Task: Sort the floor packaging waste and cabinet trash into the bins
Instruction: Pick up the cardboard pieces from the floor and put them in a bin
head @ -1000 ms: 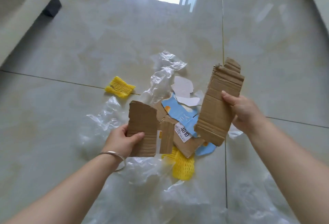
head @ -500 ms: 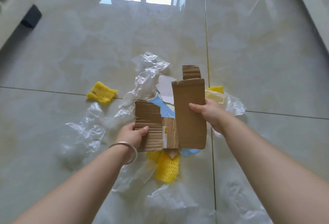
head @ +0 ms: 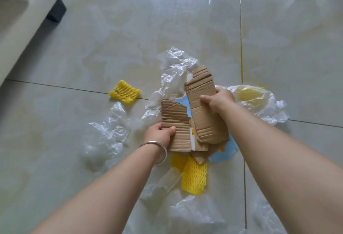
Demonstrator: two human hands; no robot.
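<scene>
Looking down over my own forearms, I lose much of the pile beneath the two pieces I hold. A light blue printed sheet [head: 223, 153] shows only as slivers between and below the cardboard, and its print is unreadable. A crumpled clear plastic bag [head: 259, 101] beyond my right wrist veils something yellow I cannot identify.

My left hand [head: 159, 135], a silver bangle [head: 156, 148] on its wrist, is closed on the lower left edge of a torn brown corrugated cardboard piece [head: 176, 124] with a ragged top and a white label strip down its right side. My right hand [head: 219, 100] pinches a long ribbed brown cardboard strip [head: 204, 107] at its right edge, thumb on the face; its lower end overlaps the left piece.

On the glossy pale tiled floor [head: 74, 47] lie a yellow foam net sleeve [head: 193, 176] just below the cardboard, a smaller yellow foam net scrap [head: 125, 94] off to the left, and wrinkled clear plastic film [head: 107, 133], whose lower folds run out of frame.
</scene>
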